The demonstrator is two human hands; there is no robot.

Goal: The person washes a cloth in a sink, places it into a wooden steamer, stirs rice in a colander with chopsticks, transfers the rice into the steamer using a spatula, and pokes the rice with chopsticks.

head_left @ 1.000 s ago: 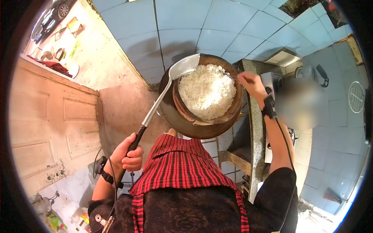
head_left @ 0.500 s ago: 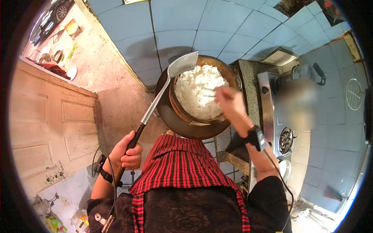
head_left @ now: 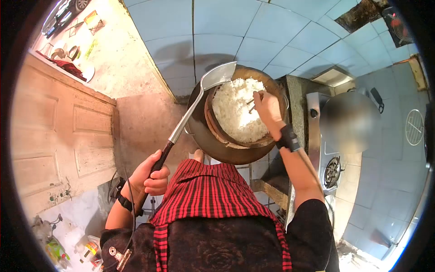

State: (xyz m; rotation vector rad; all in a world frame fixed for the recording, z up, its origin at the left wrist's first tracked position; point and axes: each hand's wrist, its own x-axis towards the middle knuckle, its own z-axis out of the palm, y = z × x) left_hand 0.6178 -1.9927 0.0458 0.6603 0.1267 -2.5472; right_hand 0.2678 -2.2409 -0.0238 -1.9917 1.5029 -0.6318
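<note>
My left hand (head_left: pixel 153 174) is wrapped round the dark handle of a long metal wok spatula (head_left: pixel 183 122). The spatula's broad blade hangs over the left rim of a big dark wok (head_left: pixel 235 156). Inside the wok sits a round wooden steamer (head_left: pixel 213 121) heaped with white rice (head_left: pixel 233 109). Above the rice, my right hand (head_left: pixel 267 107) pinches a pair of chopsticks (head_left: pixel 250 105), whose tips point left at the rice. Whether the tips touch the grains, I cannot tell.
A stone counter edge (head_left: pixel 297 102) and a gas stove (head_left: pixel 333 172) stand to the right. Behind the wok rises a blue tiled wall (head_left: pixel 217 20). On the left are a wooden door (head_left: pixel 59 131) and a doorway to the yard. Bottles (head_left: pixel 90 249) sit at lower left.
My right hand and its chopsticks have shifted a little, and the chopsticks now show more plainly. The view has turned slightly, while my left hand keeps the spatula over the wok's rim.
</note>
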